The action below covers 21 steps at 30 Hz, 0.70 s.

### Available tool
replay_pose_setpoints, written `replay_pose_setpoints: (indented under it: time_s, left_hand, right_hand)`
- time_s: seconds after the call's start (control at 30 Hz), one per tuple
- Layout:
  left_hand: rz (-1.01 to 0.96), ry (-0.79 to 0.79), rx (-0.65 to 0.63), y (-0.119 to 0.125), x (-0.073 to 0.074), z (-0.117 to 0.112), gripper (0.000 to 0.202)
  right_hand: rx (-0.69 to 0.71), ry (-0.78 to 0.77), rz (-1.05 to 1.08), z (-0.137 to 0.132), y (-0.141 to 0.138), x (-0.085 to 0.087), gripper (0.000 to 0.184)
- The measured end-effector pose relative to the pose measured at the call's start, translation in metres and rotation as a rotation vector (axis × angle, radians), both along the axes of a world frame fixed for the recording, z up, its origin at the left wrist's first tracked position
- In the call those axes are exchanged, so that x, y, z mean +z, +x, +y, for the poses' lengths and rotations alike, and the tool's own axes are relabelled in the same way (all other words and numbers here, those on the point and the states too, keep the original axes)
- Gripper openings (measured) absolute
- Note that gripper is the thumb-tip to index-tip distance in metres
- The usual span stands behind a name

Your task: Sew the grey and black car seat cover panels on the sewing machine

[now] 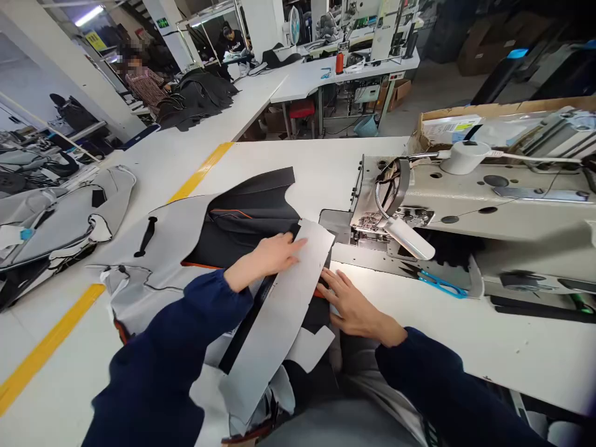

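Note:
My left hand (275, 256) lies over the upper end of a long light-grey fabric strip (279, 323), index finger stretched out and pressing on it. On the strip's right side, my right hand (349, 303) rests with its fingers spread against the garment's edge and the table. Beneath the strip is a garment with dark panels (254, 217) and orange edging. Its light-grey backing panel (174, 230) spreads to the left, with a black tab (147, 237) on it. Lower folds hang over my lap. The fingertips of my right hand partly cover the dark fabric.
A sewing machine (465, 192) with a lit lamp (410, 237) stands at right. Blue-handled scissors (442, 284) lie by its bed. More grey garment pieces (69, 211) lie at left. Dark fabric (200, 93) is piled farther back, where two people sit. A cardboard box (507, 110) stands behind the machine.

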<state>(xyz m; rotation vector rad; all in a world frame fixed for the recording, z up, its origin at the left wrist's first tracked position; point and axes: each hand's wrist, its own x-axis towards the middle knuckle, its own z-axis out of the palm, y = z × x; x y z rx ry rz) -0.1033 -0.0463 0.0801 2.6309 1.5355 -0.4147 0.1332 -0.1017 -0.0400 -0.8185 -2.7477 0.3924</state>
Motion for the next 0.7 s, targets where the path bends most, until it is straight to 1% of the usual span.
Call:
replay_pose_setpoints:
  time_s: [0.07,0.17,0.23,0.3,0.37,0.47,0.53,0.63,0.67,0.7]
  left_hand:
    - [-0.128,0.09,-0.084,0.014,-0.018,0.029,0.055]
    - [-0.202,0.104,-0.165,0.035,-0.051,0.069,0.047]
    - [-0.187,0.077,-0.156,0.044,-0.067,0.087,0.038]
    - [-0.16,0.079,-0.113,0.05,-0.075,0.097,0.03]
    - [-0.149,0.124,-0.08,0.053,-0.078,0.099,0.025]
    - [-0.157,0.192,-0.05,0.057,-0.082,0.094,0.024]
    - [-0.163,0.181,-0.031,0.06,-0.087,0.087,0.026]
    - [-0.178,0.132,0.007,0.065,-0.093,0.08,0.027]
    - [-0.182,0.125,0.024,0.067,-0.094,0.079,0.028]
    - [-0.184,0.123,0.041,0.068,-0.095,0.078,0.028]
  right_hand:
    - [-0.025,0.038,-0.001,0.002,-0.006,-0.001,0.069]
    - [-0.051,0.103,0.005,0.009,-0.016,0.0,0.057]
    - [-0.036,0.135,-0.003,0.016,-0.02,0.001,0.044]
    - [-0.02,0.164,-0.024,0.022,-0.022,0.002,0.033]
    - [-0.014,0.187,-0.033,0.022,-0.023,0.001,0.027]
    - [-0.031,0.196,-0.008,0.007,-0.023,-0.005,0.027]
    - [-0.091,0.201,0.03,-0.01,-0.022,-0.01,0.028]
    - [-0.244,0.21,0.087,-0.03,-0.021,-0.014,0.027]
    - [-0.269,0.219,0.093,-0.033,-0.02,-0.015,0.025]
    - [-0.26,0.226,0.088,-0.034,-0.02,-0.016,0.022]
